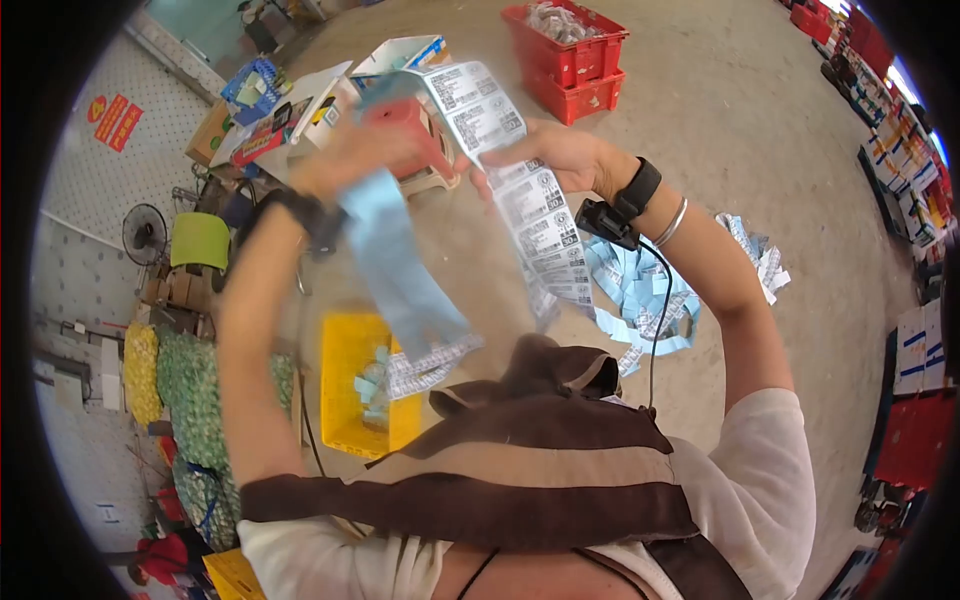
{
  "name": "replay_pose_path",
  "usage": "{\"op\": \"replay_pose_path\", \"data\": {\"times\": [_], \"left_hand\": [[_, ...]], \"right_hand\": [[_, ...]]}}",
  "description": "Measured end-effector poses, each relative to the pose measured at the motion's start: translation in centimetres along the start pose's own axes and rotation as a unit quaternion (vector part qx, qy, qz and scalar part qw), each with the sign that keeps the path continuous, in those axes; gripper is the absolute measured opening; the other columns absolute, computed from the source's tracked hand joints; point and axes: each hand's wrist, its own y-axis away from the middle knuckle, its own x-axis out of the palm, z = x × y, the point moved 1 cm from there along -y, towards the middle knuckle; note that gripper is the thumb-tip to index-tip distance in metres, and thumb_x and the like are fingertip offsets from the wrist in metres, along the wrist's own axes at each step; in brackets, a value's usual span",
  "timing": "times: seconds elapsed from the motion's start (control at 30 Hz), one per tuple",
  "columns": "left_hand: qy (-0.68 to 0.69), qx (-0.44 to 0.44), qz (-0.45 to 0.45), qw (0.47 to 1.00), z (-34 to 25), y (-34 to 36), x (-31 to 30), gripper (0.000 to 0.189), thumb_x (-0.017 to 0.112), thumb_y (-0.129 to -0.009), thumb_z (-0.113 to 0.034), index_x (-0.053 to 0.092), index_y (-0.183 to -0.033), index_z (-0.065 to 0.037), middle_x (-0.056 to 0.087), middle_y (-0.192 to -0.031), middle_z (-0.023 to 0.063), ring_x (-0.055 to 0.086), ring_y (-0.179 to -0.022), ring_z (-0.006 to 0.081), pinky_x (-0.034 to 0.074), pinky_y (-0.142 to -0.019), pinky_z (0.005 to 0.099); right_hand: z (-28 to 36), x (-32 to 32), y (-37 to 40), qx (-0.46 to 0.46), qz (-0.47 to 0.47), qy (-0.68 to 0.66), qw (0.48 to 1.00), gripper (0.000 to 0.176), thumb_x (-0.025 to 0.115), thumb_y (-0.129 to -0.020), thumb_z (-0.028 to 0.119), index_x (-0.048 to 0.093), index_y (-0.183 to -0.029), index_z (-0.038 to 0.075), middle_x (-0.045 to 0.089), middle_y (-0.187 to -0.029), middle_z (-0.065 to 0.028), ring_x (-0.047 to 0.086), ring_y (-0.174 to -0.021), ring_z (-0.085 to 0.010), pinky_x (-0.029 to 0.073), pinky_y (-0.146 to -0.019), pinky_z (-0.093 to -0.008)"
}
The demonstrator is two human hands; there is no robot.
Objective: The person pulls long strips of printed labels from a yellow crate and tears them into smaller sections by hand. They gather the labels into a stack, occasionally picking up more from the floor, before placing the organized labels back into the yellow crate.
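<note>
A long strip of printed labels (525,190), white with black print and codes, stretches between my two hands. My right hand (570,155) is closed on its printed side, the thumb lying across it, and the lower end hangs toward my apron. My left hand (360,155) is smeared by motion, but the strip's light-blue backing (385,240) hangs down from it, so it appears closed on it. That hanging end curls to show printed labels near the yellow crate (340,395). Black bands circle both wrists, and a small black device with a cable sits by my right wrist.
A pile of blue and white label strips (650,290) lies on the floor to the right. Stacked red crates (575,75) stand ahead, near a red stool (410,130). Left are a green chair (200,240), a fan (145,232) and filled net sacks (205,390). Loaded pallets line the right.
</note>
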Motion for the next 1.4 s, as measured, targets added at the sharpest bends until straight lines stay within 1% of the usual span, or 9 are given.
{"op": "replay_pose_path", "data": {"times": [0.27, 0.33, 0.73, 0.8, 0.87, 0.93, 1.03, 1.1, 1.4], "left_hand": [[0.013, 0.0, 0.391, 0.92, 5.8, -5.5, 12.0, 0.047, 0.038, -0.089, -0.036, 0.035, -0.123, -0.005, 0.05, -0.106, 0.0064, 0.05, -0.094, 0.0181, 0.04, -0.083, 0.0291], [-0.12, 0.19, 0.063, 0.972, 4.9, -3.8, 16.1, 0.043, 0.038, -0.089, -0.03, 0.035, -0.123, -0.003, 0.051, -0.109, 0.0079, 0.051, -0.098, 0.0171, 0.039, -0.088, 0.0301], [-0.156, 0.379, 0.027, 0.912, -10.7, -0.5, 11.2, 0.031, 0.037, -0.087, -0.016, 0.046, -0.11, 0.004, 0.057, -0.098, 0.0157, 0.056, -0.09, 0.0241, 0.046, -0.081, 0.037], [-0.325, 0.417, -0.067, 0.846, -8.9, -2.2, 5.1, 0.046, 0.042, -0.088, -0.03, 0.035, -0.122, -0.001, 0.042, -0.123, 0.0123, 0.042, -0.111, 0.0239, 0.035, -0.093, 0.0361], [-0.016, 0.211, -0.194, 0.958, 0.8, -4.7, 6.0, 0.088, 0.022, -0.076, -0.069, 0.031, -0.123, 0.004, 0.038, -0.125, 0.0194, 0.04, -0.111, 0.0283, 0.03, -0.096, 0.0376], [0.081, -0.013, 0.046, 0.996, 9.9, -6.3, 6.1, 0.088, 0.027, -0.073, -0.071, 0.033, -0.124, 0.001, 0.041, -0.122, 0.0173, 0.044, -0.107, 0.0277, 0.033, -0.092, 0.0384], [0.136, -0.037, 0.492, 0.859, 14.2, -8.4, 9.6, 0.069, 0.033, -0.082, -0.057, 0.035, -0.123, -0.001, 0.042, -0.123, 0.0149, 0.043, -0.109, 0.0256, 0.033, -0.093, 0.0394], [-0.144, 0.059, 0.087, 0.984, 11.8, -6.8, 14.4, 0.053, 0.03, -0.089, -0.039, 0.031, -0.125, 0.0, 0.038, -0.126, 0.013, 0.04, -0.113, 0.0235, 0.035, -0.093, 0.0367], [-0.056, 0.196, 0.035, 0.978, -0.2, -5.7, 12.1, 0.042, 0.033, -0.09, -0.02, 0.03, -0.125, 0.004, 0.034, -0.129, 0.0144, 0.032, -0.12, 0.0234, 0.029, -0.1, 0.037]], "right_hand": [[0.8, -1.0, 0.1, -0.027, -0.138, -0.011, 0.99, 0.023, 0.051, -0.081, 0.003, 0.049, -0.102, -0.007, 0.059, -0.091, -0.0157, 0.061, -0.082, -0.0221, 0.051, -0.075, -0.032], [0.5, -0.9, 0.6, -0.028, -0.102, 0.035, 0.994, 0.022, 0.051, -0.081, 0.002, 0.049, -0.101, -0.007, 0.059, -0.09, -0.0152, 0.061, -0.083, -0.0223, 0.051, -0.075, -0.0334], [-5.1, -0.8, 6.3, 0.031, -0.07, 0.071, 0.995, 0.024, 0.051, -0.08, 0.004, 0.049, -0.102, -0.004, 0.059, -0.09, -0.0128, 0.06, -0.08, -0.0197, 0.05, -0.07, -0.0333], [-5.2, -1.4, 6.2, 0.049, -0.059, 0.051, 0.996, 0.025, 0.05, -0.08, 0.004, 0.047, -0.104, -0.004, 0.058, -0.093, -0.0128, 0.06, -0.08, -0.0205, 0.05, -0.071, -0.0348], [-4.6, -1.3, 5.8, 0.012, -0.123, 0.018, 0.992, 0.025, 0.05, -0.081, 0.003, 0.047, -0.104, -0.004, 0.057, -0.094, -0.0131, 0.06, -0.08, -0.021, 0.05, -0.072, -0.0345], [-3.7, -2.1, 5.0, -0.012, -0.138, -0.054, 0.989, 0.023, 0.049, -0.081, 0.002, 0.048, -0.103, -0.005, 0.057, -0.093, -0.0131, 0.06, -0.079, -0.0211, 0.051, -0.072, -0.0346], [-4.1, -2.1, 4.0, 0.019, -0.153, -0.07, 0.986, 0.024, 0.052, -0.081, 0.004, 0.049, -0.103, -0.005, 0.059, -0.094, -0.0137, 0.061, -0.079, -0.0217, 0.052, -0.072, -0.0328], [-3.8, -1.7, 3.3, 0.054, -0.181, -0.073, 0.979, 0.024, 0.055, -0.079, 0.004, 0.05, -0.102, -0.004, 0.059, -0.094, -0.0138, 0.061, -0.08, -0.0224, 0.051, -0.072, -0.0314], [-5.9, -0.7, 5.3, 0.03, -0.143, -0.011, 0.989, 0.023, 0.056, -0.077, 0.005, 0.051, -0.097, -0.004, 0.059, -0.088, -0.0123, 0.06, -0.079, -0.0202, 0.049, -0.075, -0.0315]]}}
